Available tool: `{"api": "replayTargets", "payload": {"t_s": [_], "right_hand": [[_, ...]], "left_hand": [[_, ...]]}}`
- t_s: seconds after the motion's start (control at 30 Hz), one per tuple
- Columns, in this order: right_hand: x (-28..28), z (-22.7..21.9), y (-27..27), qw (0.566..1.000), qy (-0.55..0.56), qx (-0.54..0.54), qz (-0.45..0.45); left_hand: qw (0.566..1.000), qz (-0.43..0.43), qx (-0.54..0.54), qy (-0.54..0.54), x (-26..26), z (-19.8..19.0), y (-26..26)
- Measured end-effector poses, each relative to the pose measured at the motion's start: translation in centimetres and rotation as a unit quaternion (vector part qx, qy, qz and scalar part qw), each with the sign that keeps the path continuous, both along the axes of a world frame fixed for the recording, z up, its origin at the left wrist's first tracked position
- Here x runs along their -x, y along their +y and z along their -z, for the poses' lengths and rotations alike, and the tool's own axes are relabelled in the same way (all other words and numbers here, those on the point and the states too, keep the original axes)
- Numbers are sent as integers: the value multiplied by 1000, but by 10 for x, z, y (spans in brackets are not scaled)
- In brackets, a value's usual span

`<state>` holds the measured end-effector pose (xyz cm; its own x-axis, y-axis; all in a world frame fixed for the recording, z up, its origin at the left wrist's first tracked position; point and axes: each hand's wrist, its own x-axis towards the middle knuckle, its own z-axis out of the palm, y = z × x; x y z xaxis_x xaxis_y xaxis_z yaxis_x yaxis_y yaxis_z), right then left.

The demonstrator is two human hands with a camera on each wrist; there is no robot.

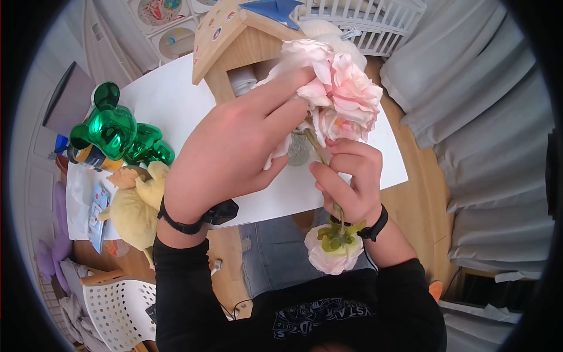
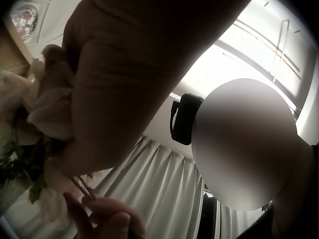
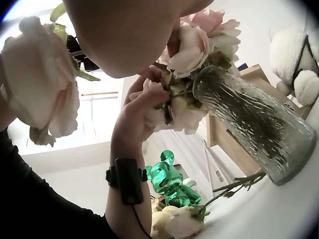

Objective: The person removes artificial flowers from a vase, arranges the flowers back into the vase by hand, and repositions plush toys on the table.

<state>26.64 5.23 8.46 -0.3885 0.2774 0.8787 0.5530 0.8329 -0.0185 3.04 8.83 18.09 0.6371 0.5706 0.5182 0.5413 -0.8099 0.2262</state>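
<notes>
My left hand holds a cluster of pale pink flowers, its fingers curled among the blooms. In the right wrist view those flowers sit at the mouth of a ribbed clear glass vase, which has dark stems inside. With thumb and fingers, my right hand pinches the stem of a single pink flower. This flower's head hangs below the right hand, towards my body, while the stem's far end points up to the cluster. Another flower lies beside the vase's base.
On the white table stands a wooden house-shaped box at the back. At the left are a shiny green bear figure and a yellow plush toy. A white chair is at lower left, and grey curtains hang at right.
</notes>
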Motion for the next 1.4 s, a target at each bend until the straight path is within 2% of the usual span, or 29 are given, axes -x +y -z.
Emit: {"api": "replayTargets", "payload": {"t_s": [0.07,0.13,0.37,0.43,0.57,0.63,0.77,0.87,0.97,1.07,1.17,1.23,1.3,1.4], "right_hand": [[-2,5,2,1000,-3,-6,4],[-3,9,2,997,54,5,-46],[-3,5,1,999,43,5,-29],[-3,5,2,992,72,22,-101],[-1,-7,-2,992,58,30,-106],[4,-14,1,998,35,15,-57],[7,-22,9,999,40,1,-31],[12,-25,14,996,87,-1,-12],[15,-40,17,995,95,19,4],[1,-55,26,998,17,64,4],[8,-78,17,997,50,64,-12],[11,-75,18,996,69,58,-12],[10,-75,15,993,29,117,21],[14,-76,14,991,4,126,47]], "left_hand": [[1000,-6,-8,1,-1,0,0],[1000,-9,-9,1,-2,-1,-1],[1000,-5,-5,18,0,2,1],[1000,-1,-13,16,-1,2,1],[1000,-2,-16,21,-1,0,0],[1000,1,-25,18,-2,1,1],[1000,-5,-21,22,-2,-1,-2],[1000,2,-30,8,-2,1,-1],[1000,-2,-18,8,-3,1,-1],[1000,-15,-9,12,-4,0,-3],[1000,-12,-12,8,-3,1,-3],[1000,-14,-14,10,-2,1,-3],[1000,-16,-15,12,-2,1,-4],[1000,-16,-18,15,-2,2,-4]]}}
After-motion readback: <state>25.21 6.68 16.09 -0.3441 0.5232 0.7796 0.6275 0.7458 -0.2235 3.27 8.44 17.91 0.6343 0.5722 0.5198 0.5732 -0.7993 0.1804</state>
